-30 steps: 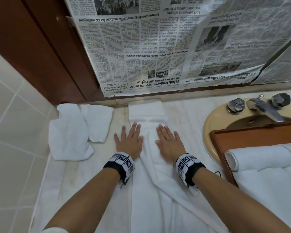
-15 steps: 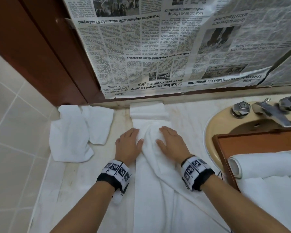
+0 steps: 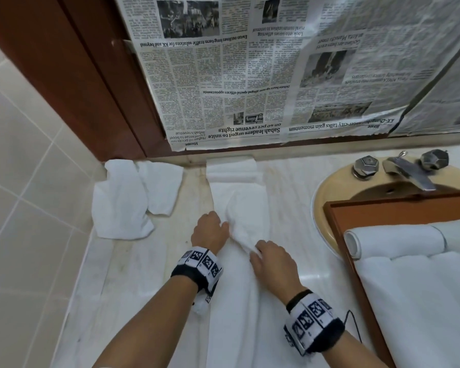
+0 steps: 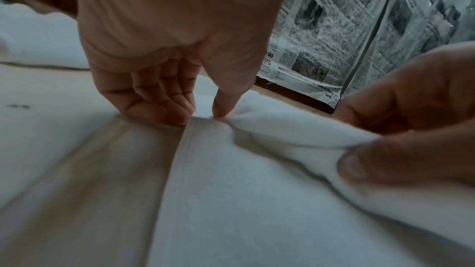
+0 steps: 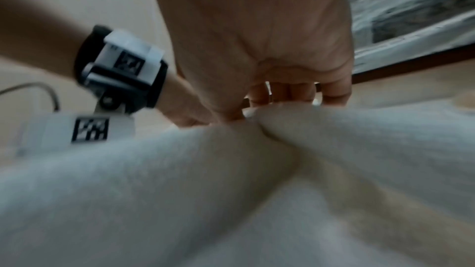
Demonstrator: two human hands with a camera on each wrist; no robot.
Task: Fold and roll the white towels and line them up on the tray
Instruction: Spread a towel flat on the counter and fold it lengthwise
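A long white towel point(image 3: 239, 197) lies lengthwise on the marble counter, its far end at the back wall. My left hand point(image 3: 210, 231) pinches the towel's left edge between thumb and curled fingers, as the left wrist view shows point(image 4: 203, 116). My right hand point(image 3: 266, 254) grips a raised ridge of the same towel point(image 5: 205, 190) slightly nearer to me, fingers curled over it point(image 5: 280, 107). The wooden tray point(image 3: 337, 235) sits over the sink at the right and holds a rolled white towel point(image 3: 393, 240), with more white cloth in front of it.
A crumpled white towel point(image 3: 133, 197) lies at the back left by the tiled wall. The beige sink point(image 3: 329, 187) with its metal faucet point(image 3: 406, 171) is at the back right. Newspaper point(image 3: 276, 75) covers the wall behind the counter.
Both hands lay flat on the towel one second ago. They have curled, gathered a ridge of cloth between them, and drawn toward me, the right hand further.
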